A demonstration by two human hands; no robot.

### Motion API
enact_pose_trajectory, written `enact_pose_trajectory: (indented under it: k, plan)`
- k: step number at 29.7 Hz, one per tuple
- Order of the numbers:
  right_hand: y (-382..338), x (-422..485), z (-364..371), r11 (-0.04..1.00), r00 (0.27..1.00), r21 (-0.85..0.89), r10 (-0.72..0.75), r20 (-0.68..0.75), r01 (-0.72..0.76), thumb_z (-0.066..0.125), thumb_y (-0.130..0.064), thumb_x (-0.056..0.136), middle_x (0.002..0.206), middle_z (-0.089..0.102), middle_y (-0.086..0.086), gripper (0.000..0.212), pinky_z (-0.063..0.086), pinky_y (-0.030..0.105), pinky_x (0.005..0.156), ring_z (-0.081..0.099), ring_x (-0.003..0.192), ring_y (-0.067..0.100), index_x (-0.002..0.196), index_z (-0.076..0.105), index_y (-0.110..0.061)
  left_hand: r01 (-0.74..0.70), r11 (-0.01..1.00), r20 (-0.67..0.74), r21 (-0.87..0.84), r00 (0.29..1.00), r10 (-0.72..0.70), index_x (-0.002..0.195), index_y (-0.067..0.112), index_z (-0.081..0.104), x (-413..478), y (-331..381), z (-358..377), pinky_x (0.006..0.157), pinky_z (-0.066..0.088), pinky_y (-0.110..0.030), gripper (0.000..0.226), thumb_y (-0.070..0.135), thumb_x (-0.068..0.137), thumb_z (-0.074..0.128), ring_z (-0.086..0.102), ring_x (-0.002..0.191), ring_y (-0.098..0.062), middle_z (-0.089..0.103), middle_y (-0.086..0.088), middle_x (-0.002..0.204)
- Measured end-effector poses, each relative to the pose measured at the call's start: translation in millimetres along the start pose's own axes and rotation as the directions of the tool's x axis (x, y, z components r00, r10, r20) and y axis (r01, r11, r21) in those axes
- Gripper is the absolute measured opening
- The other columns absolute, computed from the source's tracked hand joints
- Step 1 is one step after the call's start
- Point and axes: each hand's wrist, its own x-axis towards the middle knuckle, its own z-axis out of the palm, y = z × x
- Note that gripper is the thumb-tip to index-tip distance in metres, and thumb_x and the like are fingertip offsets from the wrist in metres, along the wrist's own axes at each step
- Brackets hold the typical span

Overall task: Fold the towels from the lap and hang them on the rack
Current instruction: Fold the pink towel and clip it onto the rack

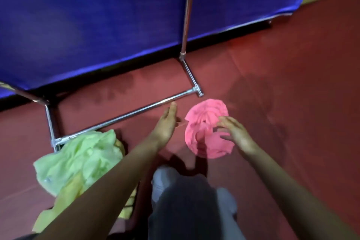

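Pink towel lies crumpled on the red floor, at about one o'clock from the knee. Both hands hover spread and empty: the right hand over the towel's right edge, the left hand just beside it at nine o'clock. A green towel drapes at eight o'clock, over the metal rack base. Blue cloth hangs behind.

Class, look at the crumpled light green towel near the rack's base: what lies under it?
Under the crumpled light green towel a yellow cloth pokes out at its lower edge. How far the yellow cloth extends, and anything else beneath, is covered by the towel and the left forearm.
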Motion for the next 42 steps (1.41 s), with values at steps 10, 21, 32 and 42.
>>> enact_pose_trajectory:
  k: [10,21,32,42]
  plan:
    - [85.6,59.9,7.1,0.970,0.990,-0.207,0.113,-0.080,-0.127,0.043,-0.007,0.092,0.100,0.051,0.008,0.028,0.037,0.015,0.065,0.048,0.082,0.015,0.113,0.055,0.007,0.272,0.959,0.040,0.077,0.960,-0.276,0.119,0.005,0.050,45.9,-95.5,5.3,0.049,0.038,-0.019,0.053,0.041,0.096,0.019,0.054,0.051,-0.009,0.053,-0.002,0.069]
    - [110.3,126.5,83.1,0.939,0.949,-0.185,0.306,0.072,-0.289,0.041,-0.013,0.094,0.094,0.055,0.007,0.025,0.038,0.021,0.065,0.047,0.091,0.019,0.113,0.054,-0.004,0.502,0.865,0.025,0.008,0.865,-0.502,0.068,0.019,0.053,45.1,-153.0,-36.1,0.055,0.034,-0.022,0.054,0.048,0.094,0.016,0.055,0.050,-0.012,0.062,0.004,0.052]
    - [40.1,37.9,58.2,0.999,0.997,-0.035,-0.035,0.076,0.038,0.049,-0.010,0.090,0.080,0.064,0.001,0.025,0.040,0.003,0.052,0.054,0.056,-0.011,0.105,0.061,0.005,0.332,0.943,0.122,-0.023,0.937,-0.327,0.126,0.019,0.044,-10.5,-90.8,-35.9,0.076,0.048,-0.017,0.040,0.038,0.095,0.027,0.058,0.094,-0.014,0.059,0.001,0.104]
    - [-120.9,-93.9,82.3,0.950,0.838,0.206,-0.305,0.453,0.234,0.032,-0.029,0.093,0.075,0.058,0.005,0.046,0.046,0.017,0.061,0.058,0.062,0.006,0.060,0.057,-0.011,-0.066,0.984,0.012,-0.168,0.998,0.069,0.108,0.042,0.044,-103.5,0.4,-76.5,0.112,0.027,-0.032,0.025,0.040,0.085,0.051,0.043,0.125,-0.011,0.042,0.007,0.137]
